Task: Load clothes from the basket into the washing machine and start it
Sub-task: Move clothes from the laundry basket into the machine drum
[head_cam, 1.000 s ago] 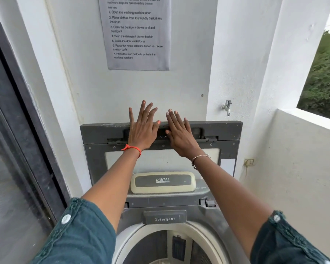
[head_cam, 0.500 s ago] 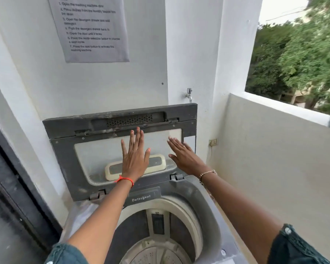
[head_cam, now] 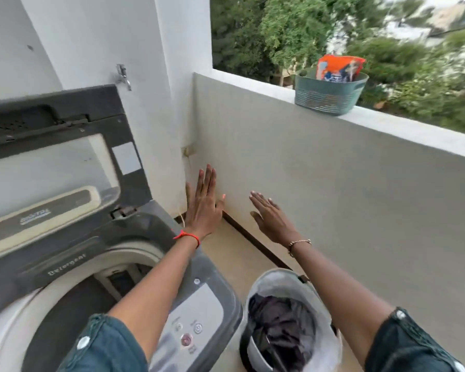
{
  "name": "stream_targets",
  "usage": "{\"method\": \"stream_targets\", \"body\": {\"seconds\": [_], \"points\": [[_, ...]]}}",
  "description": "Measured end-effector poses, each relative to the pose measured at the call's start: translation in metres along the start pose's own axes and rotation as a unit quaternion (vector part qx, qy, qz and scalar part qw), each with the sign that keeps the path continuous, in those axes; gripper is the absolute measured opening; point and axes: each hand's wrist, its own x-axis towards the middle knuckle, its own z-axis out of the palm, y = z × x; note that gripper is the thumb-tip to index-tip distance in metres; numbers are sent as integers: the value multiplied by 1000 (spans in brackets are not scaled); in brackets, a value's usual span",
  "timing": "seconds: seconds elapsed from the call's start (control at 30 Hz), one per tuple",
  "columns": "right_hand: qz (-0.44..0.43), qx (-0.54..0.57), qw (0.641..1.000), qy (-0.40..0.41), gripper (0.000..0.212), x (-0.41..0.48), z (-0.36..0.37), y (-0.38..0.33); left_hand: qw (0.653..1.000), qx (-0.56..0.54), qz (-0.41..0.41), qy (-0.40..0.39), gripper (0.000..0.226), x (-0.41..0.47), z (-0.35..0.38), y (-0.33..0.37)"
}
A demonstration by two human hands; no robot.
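The grey top-loading washing machine (head_cam: pixel 207 285) fills the lower left, its lid (head_cam: pixel 51 146) standing upright and the drum (head_cam: pixel 73 307) showing. A white laundry basket (head_cam: pixel 279 280) with dark clothes (head_cam: pixel 282 326) stands on the floor right of the machine. My left hand (head_cam: pixel 203 208) hovers with fingers spread past the machine's right edge, holding nothing. My right hand (head_cam: pixel 270 218) is out flat above the floor behind the basket, also holding nothing. Neither hand touches the lid.
A green tub (head_cam: pixel 329 93) with an orange detergent pack (head_cam: pixel 338 67) sits on the balcony ledge (head_cam: pixel 414 130) at upper right. A tap (head_cam: pixel 122 75) juts from the white pillar. The control panel (head_cam: pixel 196 315) with buttons lies on the machine's front right.
My view has swung right from the lid toward the basket and ledge. Both hands left the raised lid and moved right, off the machine.
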Motion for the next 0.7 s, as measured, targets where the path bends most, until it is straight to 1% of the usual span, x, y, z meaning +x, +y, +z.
{"method": "stream_targets", "body": {"seconds": [0.03,0.07,0.1,0.13,0.2,0.4,0.43,0.5,0.53,0.6,0.7], "points": [[52,4,998,-29,49,-20,3,60,998,-29,13,-58,63,12,47,44],[93,14,994,-53,49,-39,9,111,992,-50,4,-112,63,18,90,80],[94,9,995,-37,49,-52,20,120,991,-45,4,-125,64,9,96,82],[97,7,994,-48,50,-63,25,126,992,-34,6,-123,65,3,101,85],[125,13,989,-81,51,-73,38,169,986,-45,5,-158,66,10,146,109],[104,32,991,-75,56,-101,62,165,982,-53,35,-177,70,-36,166,100],[99,36,991,-83,61,-109,74,176,977,-57,25,-203,71,-45,183,103],[93,48,990,-98,80,-125,108,209,963,-63,2,-264,77,-65,229,107],[95,51,988,-111,82,-133,128,222,958,-56,2,-281,80,-77,250,106],[82,54,983,-156,82,-148,167,241,941,-27,12,-337,92,-103,290,98],[84,44,977,-189,93,-173,232,261,921,-11,44,-387,119,-142,352,77]]}}
